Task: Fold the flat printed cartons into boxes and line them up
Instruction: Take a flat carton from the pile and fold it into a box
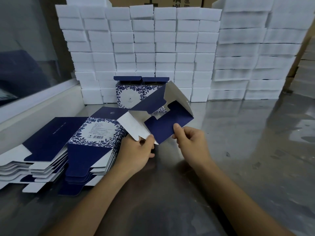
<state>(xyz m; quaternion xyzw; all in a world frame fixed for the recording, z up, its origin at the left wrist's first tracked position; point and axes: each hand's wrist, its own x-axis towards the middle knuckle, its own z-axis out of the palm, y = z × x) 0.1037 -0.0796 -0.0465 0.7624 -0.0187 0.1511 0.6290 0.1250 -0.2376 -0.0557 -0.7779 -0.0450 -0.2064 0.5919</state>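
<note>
left hand (136, 152) pinches a white-backed flap at the near corner of a half-opened carton (163, 116), thumb on top. right hand (190, 142) pinches the navy bottom flap from the 3 o'clock side, thumb pressed on the printed face. the carton hangs in the air above the steel table (238, 150), at frame centre, its tube opened up and the bottom flaps splayed, not yet tucked; looks like mid-fold on the base.

at 12 o'clock from the hands, two finished boxes (129, 92) stand side by side, touching, lids up, against the wall of white foam blocks (153, 48). at 9 o'clock, two thick stacks of flat cartons (71, 150) lie untouched.

judgement: early going. two boxes lined up, a third in hand, the bulk still flat.
</note>
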